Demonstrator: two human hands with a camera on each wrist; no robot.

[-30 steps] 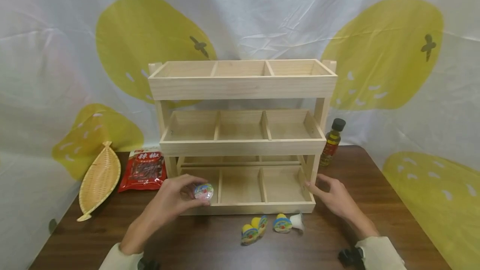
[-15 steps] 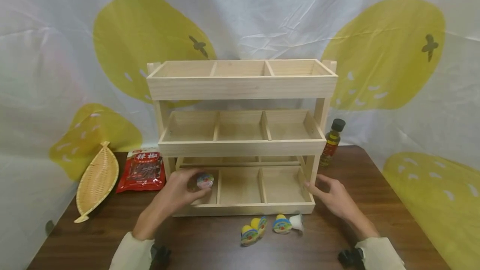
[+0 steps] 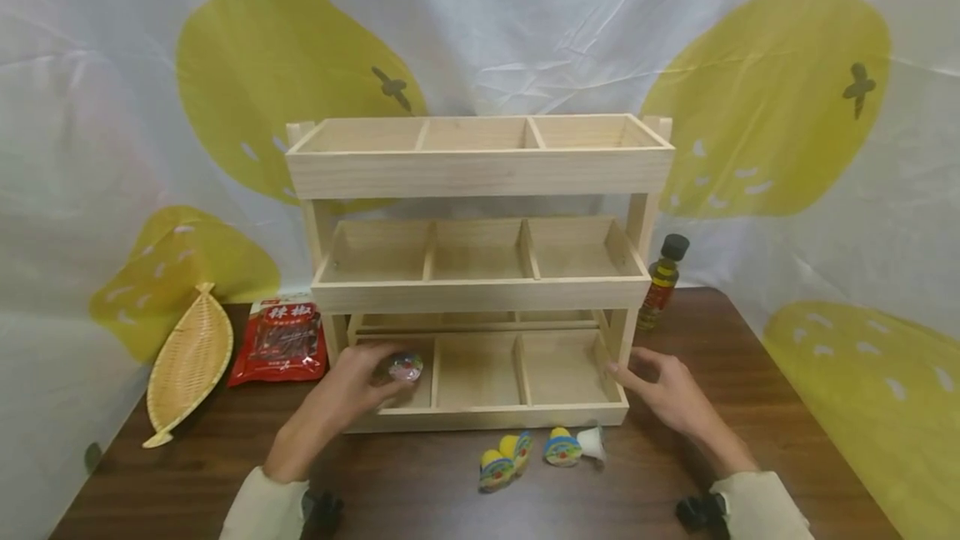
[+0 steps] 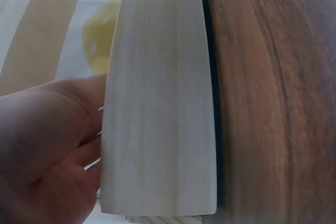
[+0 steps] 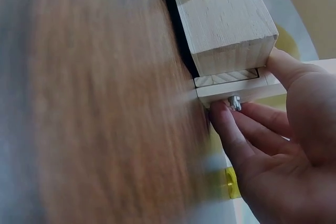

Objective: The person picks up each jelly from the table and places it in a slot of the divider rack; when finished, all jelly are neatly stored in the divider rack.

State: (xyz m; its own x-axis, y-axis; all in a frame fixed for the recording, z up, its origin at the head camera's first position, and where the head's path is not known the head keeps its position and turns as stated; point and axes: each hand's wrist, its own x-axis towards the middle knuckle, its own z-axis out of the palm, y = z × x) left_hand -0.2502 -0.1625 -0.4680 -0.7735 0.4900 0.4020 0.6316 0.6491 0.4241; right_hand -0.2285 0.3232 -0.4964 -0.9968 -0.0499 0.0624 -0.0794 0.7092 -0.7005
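A three-tier wooden rack [image 3: 480, 297] with divided trays stands on the table. At its bottom left compartment, my left hand [image 3: 341, 394] holds a small jelly cup [image 3: 406, 367], its printed lid facing me. In the left wrist view the tray's front board hides the cup and the fingertips of the left hand [image 4: 50, 150]. My right hand [image 3: 671, 397] grips the rack's lower right end. In the right wrist view the thumb of the right hand [image 5: 283, 140] is at the tray's corner, with fingers along the side by a metal bolt [image 5: 234, 103].
Several jelly cups [image 3: 562, 448] lie on the table [image 3: 420, 490] before the rack. To the left are a red bag of dried chilies [image 3: 281, 340] and a leaf-shaped woven basket [image 3: 189, 363]. A black-capped bottle [image 3: 662, 283] stands behind the rack's right side.
My left hand has carried the jelly cup from the tray's front edge back into the bottom left compartment, then slightly lower. The right hand has kept its hold on the rack.
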